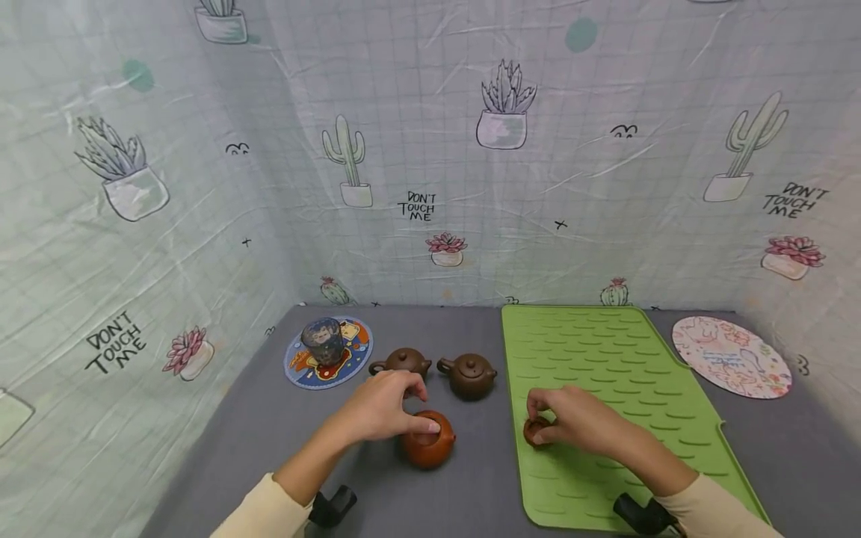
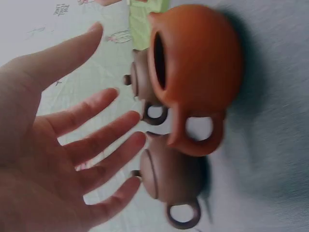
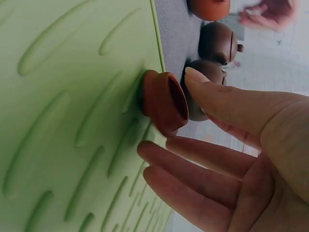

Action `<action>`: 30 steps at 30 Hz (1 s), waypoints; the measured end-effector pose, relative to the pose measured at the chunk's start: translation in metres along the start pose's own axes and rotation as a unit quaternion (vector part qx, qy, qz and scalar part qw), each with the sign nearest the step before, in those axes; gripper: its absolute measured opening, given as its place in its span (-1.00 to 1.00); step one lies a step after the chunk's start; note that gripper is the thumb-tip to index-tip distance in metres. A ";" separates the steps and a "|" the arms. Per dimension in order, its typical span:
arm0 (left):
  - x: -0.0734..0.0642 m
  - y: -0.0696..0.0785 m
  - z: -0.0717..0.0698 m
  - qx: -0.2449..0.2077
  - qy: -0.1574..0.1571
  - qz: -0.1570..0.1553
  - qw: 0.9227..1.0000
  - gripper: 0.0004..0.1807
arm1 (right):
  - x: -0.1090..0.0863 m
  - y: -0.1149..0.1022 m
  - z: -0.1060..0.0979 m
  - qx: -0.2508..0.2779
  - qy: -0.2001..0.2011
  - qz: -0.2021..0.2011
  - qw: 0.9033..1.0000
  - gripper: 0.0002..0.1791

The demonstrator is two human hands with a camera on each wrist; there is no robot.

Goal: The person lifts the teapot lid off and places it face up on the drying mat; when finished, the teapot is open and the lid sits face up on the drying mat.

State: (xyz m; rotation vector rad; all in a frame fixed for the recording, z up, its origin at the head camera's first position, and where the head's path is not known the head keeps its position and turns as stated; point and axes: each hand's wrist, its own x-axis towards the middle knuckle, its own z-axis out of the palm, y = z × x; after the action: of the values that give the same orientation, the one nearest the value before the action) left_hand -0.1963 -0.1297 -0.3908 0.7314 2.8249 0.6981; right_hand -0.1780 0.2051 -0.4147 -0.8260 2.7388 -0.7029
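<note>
An orange-red clay teapot (image 1: pixel 429 448) without its lid stands on the grey table, its dark mouth facing up. My left hand (image 1: pixel 386 403) hovers over it, fingers spread and apart from the pot in the left wrist view. On the left edge of the green mat (image 1: pixel 572 336) sits a small reddish-brown teapot lid (image 3: pixel 164 102), hollow side up. Around it is my right hand (image 1: pixel 578 422), with thumb and fingers spaced apart and fingertips close by the rim. Two dark brown lidded teapots, one (image 1: pixel 472 376) to the right of the other (image 1: pixel 406 362), stand behind the orange-red pot.
At the back left a dark patterned glass (image 1: pixel 323 342) stands on a blue round placemat (image 1: pixel 296 371). A pink floral round mat (image 1: pixel 733 355) lies at the right. Cactus-print cloth (image 1: pixel 430 149) walls the table's back and sides.
</note>
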 end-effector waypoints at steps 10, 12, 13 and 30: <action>0.028 0.008 0.000 0.014 0.092 0.004 0.996 -0.50 | 0.023 -0.015 -0.006 -0.105 0.103 0.006 0.989 -0.61; 0.034 0.009 0.002 0.016 0.109 0.002 0.994 -0.47 | 0.030 -0.017 -0.005 -0.112 0.121 -0.006 0.986 -0.58; 0.037 0.009 0.003 0.015 0.116 0.001 0.993 -0.46 | 0.033 -0.018 -0.004 -0.116 0.132 -0.015 0.984 -0.56; 0.065 -0.001 0.029 -0.005 0.156 -0.015 0.988 -0.40 | 0.076 -0.019 0.021 -0.116 0.235 -0.109 0.959 -0.40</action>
State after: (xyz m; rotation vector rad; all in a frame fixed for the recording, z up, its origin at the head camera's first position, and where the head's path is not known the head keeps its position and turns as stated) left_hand -0.2462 -0.0867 -0.4180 0.6242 3.1004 0.8909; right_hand -0.2254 0.1409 -0.4270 -1.1543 3.2361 -0.7006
